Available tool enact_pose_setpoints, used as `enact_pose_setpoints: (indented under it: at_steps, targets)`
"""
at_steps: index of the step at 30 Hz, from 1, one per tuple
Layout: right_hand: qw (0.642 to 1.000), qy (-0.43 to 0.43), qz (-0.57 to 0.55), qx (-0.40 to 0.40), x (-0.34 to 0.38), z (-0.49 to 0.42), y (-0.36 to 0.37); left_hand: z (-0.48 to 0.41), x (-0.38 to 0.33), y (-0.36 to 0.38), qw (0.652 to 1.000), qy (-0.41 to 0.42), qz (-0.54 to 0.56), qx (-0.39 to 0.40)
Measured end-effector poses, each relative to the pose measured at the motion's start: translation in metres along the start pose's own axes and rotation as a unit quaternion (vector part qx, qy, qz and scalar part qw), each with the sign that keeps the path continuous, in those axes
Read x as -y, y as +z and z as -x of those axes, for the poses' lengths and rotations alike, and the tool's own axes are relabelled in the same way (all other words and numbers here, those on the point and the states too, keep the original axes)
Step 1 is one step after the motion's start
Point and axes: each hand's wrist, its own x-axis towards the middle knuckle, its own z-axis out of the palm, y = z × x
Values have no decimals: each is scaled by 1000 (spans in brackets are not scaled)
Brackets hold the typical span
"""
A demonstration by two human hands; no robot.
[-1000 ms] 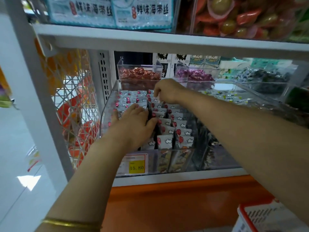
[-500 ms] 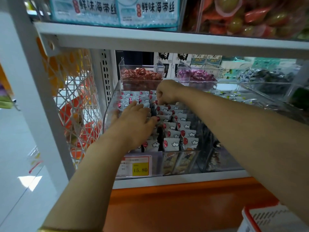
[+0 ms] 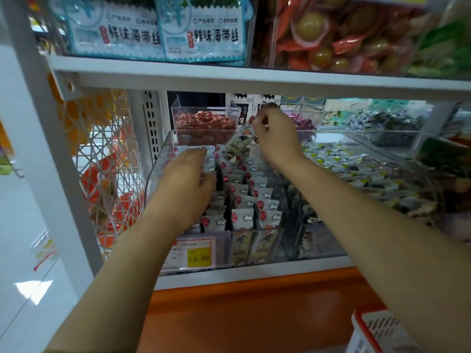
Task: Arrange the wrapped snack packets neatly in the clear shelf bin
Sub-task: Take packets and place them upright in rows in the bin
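Our right hand [image 3: 276,135] pinches one packet [image 3: 238,146] by an edge; it looks light, crinkly, slippery; below it, our left hand [image 3: 186,179] lies flat-fingered on the packet rows [image 3: 257,200].

Under your left hand [image 3: 186,179] the snack packets [image 3: 244,217] are printed film with a soft sheen and saw-toothed edges. The packet [image 3: 238,146] pinched in your right hand [image 3: 276,133] is glossy film too. The bin [image 3: 158,169] around both hands is clear, hard, shiny plastic. Below your left wrist, the price tag [image 3: 196,253] is matt paper. Above your hands the shelf rail [image 3: 254,80] looks like smooth white-painted metal, and left of your left hand hangs white coated wire mesh [image 3: 107,159].
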Motion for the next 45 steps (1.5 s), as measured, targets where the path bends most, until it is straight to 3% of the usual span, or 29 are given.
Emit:
enact_pose_setpoints:
  at_steps: [5, 11, 16, 20, 25, 27, 32, 36, 40, 45]
  targets:
    - [954, 136, -261, -50, -3, 51, -37, 7, -15, -1, 996, -6, 91, -18]
    - [843, 240, -481, -17, -5, 94, -52, 17, -30, 3, 979, -49, 195, 21]
    - [804, 242, -543, 9, -6, 98, -57, 19, -26, 3, 907, -162, 386, 37]
    - [784, 256, -566, 15, -7, 96, -58, 15, -26, 2, 814, -221, 536, 32]
    - [741, 286, -608, 30, -7, 96, -58, 15, -30, 3, 793, -226, 566, -5]
    - [754, 275, -597, 26, -8, 96, -59, 16, -33, 3, 787, -225, 575, -13]
    - [832, 201, -516, 20, -8, 96, -58, 16, -39, 1, 794, -206, 572, -1]
    - [881, 171, -440, 14, -9, 97, -58, 15, -42, -2, 772, -210, 599, 16]
    - [910, 137, -390, 36, -6, 100, -58, 19, -39, 1, 843, -167, 509, 40]
    - [919, 134, -369, 32, -5, 102, -57, 19, -36, 1, 869, -133, 473, 63]
